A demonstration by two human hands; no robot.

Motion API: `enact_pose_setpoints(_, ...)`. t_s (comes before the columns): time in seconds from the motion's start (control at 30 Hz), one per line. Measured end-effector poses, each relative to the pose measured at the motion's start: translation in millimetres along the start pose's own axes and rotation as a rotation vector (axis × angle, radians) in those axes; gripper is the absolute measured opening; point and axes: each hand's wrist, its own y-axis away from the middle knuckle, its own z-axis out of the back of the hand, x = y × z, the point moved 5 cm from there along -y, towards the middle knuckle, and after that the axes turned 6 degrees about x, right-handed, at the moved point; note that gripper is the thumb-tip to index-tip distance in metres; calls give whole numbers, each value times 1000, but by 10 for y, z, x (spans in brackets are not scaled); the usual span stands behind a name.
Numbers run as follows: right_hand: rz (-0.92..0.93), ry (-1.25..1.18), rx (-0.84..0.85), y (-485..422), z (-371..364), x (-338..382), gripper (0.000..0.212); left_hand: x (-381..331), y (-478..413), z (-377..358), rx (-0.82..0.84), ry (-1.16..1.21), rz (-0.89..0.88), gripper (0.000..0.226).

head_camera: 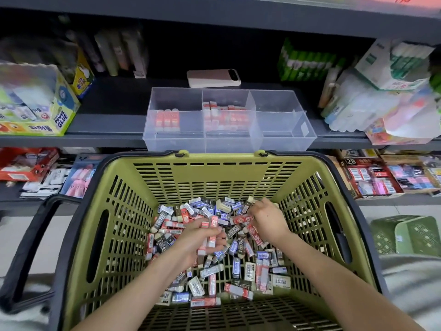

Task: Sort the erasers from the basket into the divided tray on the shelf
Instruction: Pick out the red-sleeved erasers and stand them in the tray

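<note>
In the green basket point(214, 161), the left hand point(198, 240) grips red-sleeved erasers point(210, 242); the right hand point(267, 220) pinches another red eraser point(242, 219). Clear divided tray point(281, 142) at twelve o'clock.

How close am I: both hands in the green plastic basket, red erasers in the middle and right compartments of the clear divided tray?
Nearly: the head view shows red erasers in the left and middle compartments of the clear divided tray; the right holds none. The left hand and right hand are in the green plastic basket.
</note>
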Motion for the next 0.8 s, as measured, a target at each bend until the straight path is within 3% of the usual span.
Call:
enact_pose_setpoints(0.1,-129,-142,-129,81,161,23,23,59,-15,-8,-18,91,-1,33)
enact_pose_setpoints(0.2,-272,-677,-157,273,308,191,21,91,-37,-86,-4,264,16,26)
enact_pose_setpoints(0.27,-171,-882,-73,389,322,471,20,67,-36,-186,58,351,5,29)
enact_pose_setpoints(0.33,-37,-924,53,509,316,704,10,63,-55,-225,50,370,-27,37)
enact_pose_setpoints(0.43,-88,-856,130,551,214,552,18,85,-35,-158,-74,379,-60,31)
enact_pose_setpoints(0.53,-355,-357,48,576,94,104,8,48,-29,-84,-102,324,-22,32)
enact_pose_setpoints(0.6,-426,-191,76,572,-75,-23,34,-25,-37,-95,-41,235,4,37)
enact_pose_setpoints(0.7,-406,-119,101,511,-245,31,46,-105,-52,-103,-18,164,11,46)
enact_pose_setpoints(0.8,-381,-125,66,457,-264,48,41,-91,-70,-69,-48,140,26,45)
